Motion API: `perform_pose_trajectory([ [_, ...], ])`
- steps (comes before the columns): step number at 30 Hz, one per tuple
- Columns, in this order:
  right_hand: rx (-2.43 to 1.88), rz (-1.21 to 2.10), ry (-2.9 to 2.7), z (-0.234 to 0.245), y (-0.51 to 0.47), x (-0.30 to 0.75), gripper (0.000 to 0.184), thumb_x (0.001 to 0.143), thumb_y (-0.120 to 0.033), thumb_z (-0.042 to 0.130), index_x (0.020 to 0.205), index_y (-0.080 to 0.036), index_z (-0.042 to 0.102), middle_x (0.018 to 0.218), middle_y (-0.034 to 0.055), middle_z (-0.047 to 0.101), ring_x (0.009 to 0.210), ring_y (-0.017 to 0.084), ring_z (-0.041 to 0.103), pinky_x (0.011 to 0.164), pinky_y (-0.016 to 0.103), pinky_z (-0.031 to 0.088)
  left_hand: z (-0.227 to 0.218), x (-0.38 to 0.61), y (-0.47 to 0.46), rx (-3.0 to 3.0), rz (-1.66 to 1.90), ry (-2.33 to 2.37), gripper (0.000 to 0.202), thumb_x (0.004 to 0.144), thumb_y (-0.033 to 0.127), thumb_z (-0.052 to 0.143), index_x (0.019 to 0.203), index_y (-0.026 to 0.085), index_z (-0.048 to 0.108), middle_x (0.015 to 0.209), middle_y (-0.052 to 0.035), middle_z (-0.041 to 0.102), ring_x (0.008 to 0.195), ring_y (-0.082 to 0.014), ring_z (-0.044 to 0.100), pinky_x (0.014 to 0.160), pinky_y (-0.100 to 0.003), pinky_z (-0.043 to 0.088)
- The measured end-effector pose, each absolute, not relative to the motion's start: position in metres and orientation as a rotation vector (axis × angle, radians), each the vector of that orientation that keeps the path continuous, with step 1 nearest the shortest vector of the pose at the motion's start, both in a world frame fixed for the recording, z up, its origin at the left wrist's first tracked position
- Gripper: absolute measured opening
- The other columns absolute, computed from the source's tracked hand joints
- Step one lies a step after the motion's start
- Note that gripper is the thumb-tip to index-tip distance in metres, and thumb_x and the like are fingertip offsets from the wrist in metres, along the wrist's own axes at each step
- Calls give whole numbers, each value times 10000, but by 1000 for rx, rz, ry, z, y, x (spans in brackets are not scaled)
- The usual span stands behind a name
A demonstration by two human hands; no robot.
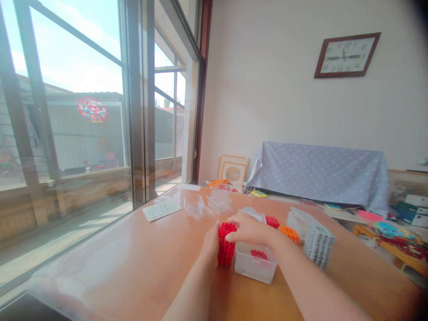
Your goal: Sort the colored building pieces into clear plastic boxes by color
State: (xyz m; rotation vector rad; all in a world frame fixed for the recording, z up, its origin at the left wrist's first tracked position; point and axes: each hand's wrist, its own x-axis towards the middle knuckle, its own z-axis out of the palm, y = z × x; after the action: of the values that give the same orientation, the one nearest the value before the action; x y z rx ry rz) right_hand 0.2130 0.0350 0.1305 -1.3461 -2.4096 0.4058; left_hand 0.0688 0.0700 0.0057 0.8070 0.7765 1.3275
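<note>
A stack of red, gear-edged plastic pieces (226, 252) stands on the table just left of an open clear plastic box (256, 271). My left hand (210, 240) is closed around the stack's left side. From the right, my right hand (249, 228) reaches over the box, its fingers curled against the top of the same stack. Inside the box lies a red piece (259, 254). Beyond my right wrist are more red pieces (272, 221) and an orange bunch (290, 233). A tall grey stack of similar pieces (318, 246) stands right of my forearm, slightly blurred.
Clear plastic containers (197, 206) and a printed sheet (162, 210) lie toward the table's far left. Another clear box (297, 220) sits behind the grey stack. Windows (83, 107) run along the left; a cloth-covered object (321, 174) is against the wall.
</note>
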Motion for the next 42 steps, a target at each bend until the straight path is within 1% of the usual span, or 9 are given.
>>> perform_pose_trajectory([
  [2,-1350,455,-2376,129,37,213,245,698,-358,732,890,-205,724,890,11,697,838,196,603,735,281,434,7,68,69,807,1320,785,578,716,650,663,905,105,698,802,-81,722,688,-210,650,651,-304,479],
  [6,-1363,481,-2235,133,36,220,456,674,-362,758,1106,-233,685,1085,31,671,974,209,599,846,307,448,9,68,67,830,1325,759,579,726,655,653,917,110,699,800,-80,722,704,-213,657,686,-315,488],
  [10,-1440,441,-2151,142,32,244,492,674,-333,742,1146,-220,663,1143,52,646,1032,218,593,873,314,440,8,68,68,805,1307,772,577,707,682,662,848,122,683,770,-79,718,686,-213,667,690,-320,502],
  [17,-1779,234,-2410,137,26,282,307,599,-333,738,880,-220,689,877,28,661,794,208,599,615,267,366,12,67,71,759,1240,773,619,744,734,582,864,135,680,661,-69,699,595,-219,666,629,-335,520],
  [21,-1853,51,-2556,127,31,282,304,546,-376,756,799,-215,704,875,52,644,772,228,593,561,269,337,14,66,71,734,1239,820,632,761,732,565,900,128,690,731,-95,727,664,-236,695,669,-349,533],
  [27,-1890,207,-2558,117,34,282,318,486,-301,792,797,-249,748,886,44,669,786,223,630,587,267,391,13,65,72,746,1243,845,614,783,721,543,872,130,682,717,-92,722,626,-234,683,621,-349,528],
  [31,-1889,189,-2558,121,33,281,423,458,-365,828,864,-270,756,896,50,701,804,255,655,601,286,412,14,65,71,767,1231,835,647,766,745,542,872,122,684,694,-91,714,604,-238,680,604,-353,528],
  [37,-1949,143,-2526,127,35,265,391,341,-441,872,593,-231,659,632,6,668,668,223,658,590,275,426,12,65,71,779,1244,841,631,763,719,581,921,117,683,738,-98,727,626,-237,688,613,-348,538],
  [42,-2012,122,-2641,116,37,252,286,400,-249,843,434,-201,564,519,37,622,684,266,670,683,353,474,12,64,71,784,1252,826,612,781,714,570,903,125,686,744,-99,729,630,-232,685,613,-339,537],
])
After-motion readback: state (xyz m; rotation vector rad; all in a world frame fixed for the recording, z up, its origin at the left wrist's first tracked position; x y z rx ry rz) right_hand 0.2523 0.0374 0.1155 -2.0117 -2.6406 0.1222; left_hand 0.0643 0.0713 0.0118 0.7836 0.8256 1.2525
